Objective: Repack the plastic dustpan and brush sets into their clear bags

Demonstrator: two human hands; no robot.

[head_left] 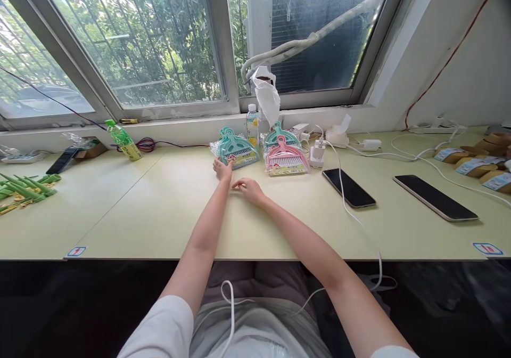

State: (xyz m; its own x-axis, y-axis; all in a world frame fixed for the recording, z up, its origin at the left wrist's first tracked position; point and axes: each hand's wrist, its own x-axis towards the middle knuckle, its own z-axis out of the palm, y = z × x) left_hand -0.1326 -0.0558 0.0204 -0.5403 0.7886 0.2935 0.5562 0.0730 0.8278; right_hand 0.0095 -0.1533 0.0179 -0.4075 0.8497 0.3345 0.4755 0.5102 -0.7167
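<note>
A packaged teal mini dustpan and brush set leans at the back of the table, in a clear wrapper. My left hand grips its lower left corner, with the thumb over the front. Just to the right and nearer me, my right hand hovers low over the table, holding nothing, its fingers loosely stretched to the left. Beside the teal set lie a pink dustpan set and, behind it, another teal dustpan set, both wrapped.
A drink bottle and tissue pack stand behind the sets. Rightward are a white charger, a phone, a larger dark device, tape rolls and a trailing white cable. A green bottle leans at left.
</note>
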